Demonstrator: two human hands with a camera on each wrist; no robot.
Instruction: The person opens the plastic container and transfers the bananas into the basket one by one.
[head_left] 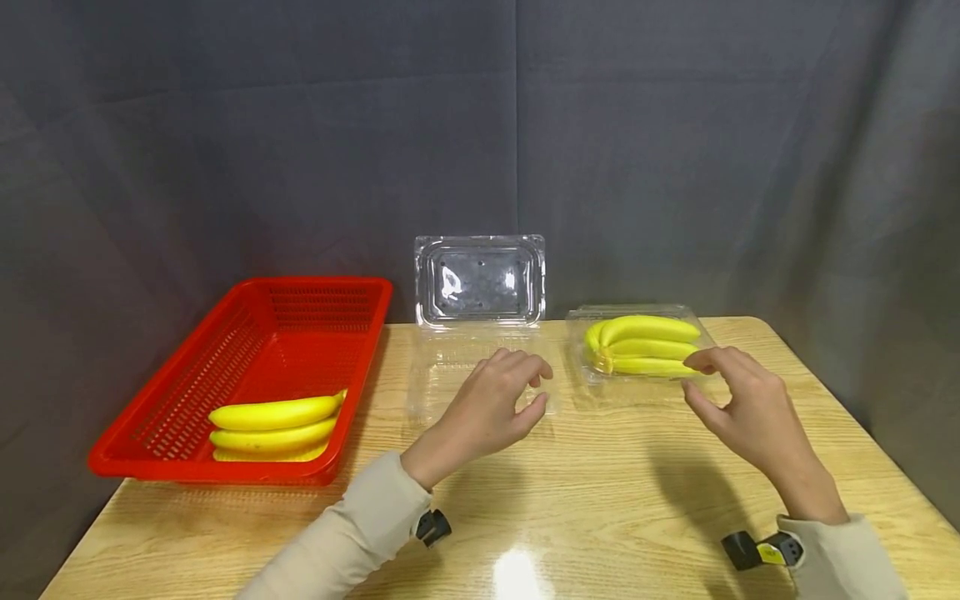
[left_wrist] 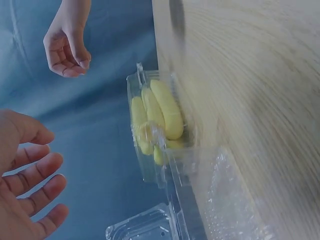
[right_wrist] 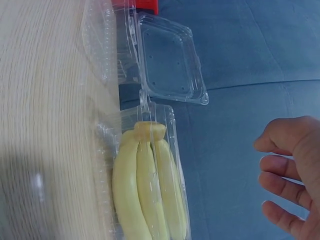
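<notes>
My left hand (head_left: 491, 398) hovers with loosely bent fingers, holding nothing. In the head view it overlaps the base (head_left: 438, 379) of an open clear plastic clamshell, whose lid (head_left: 480, 283) stands upright at the back. A second clear clamshell (head_left: 637, 310) sits to the right with its lid down over a bunch of yellow bananas (head_left: 648, 346). Near that box's front right corner is my right hand (head_left: 750, 412), thumb and fingers apart around nothing. The right wrist view shows the bananas (right_wrist: 142, 185) through the clear plastic, with the right hand (right_wrist: 295, 175) off to one side.
A red plastic basket (head_left: 367, 333) stands at the left of the wooden table (head_left: 585, 500), with more bananas (head_left: 273, 425) at its near end. A dark grey curtain (head_left: 637, 167) hangs behind the table.
</notes>
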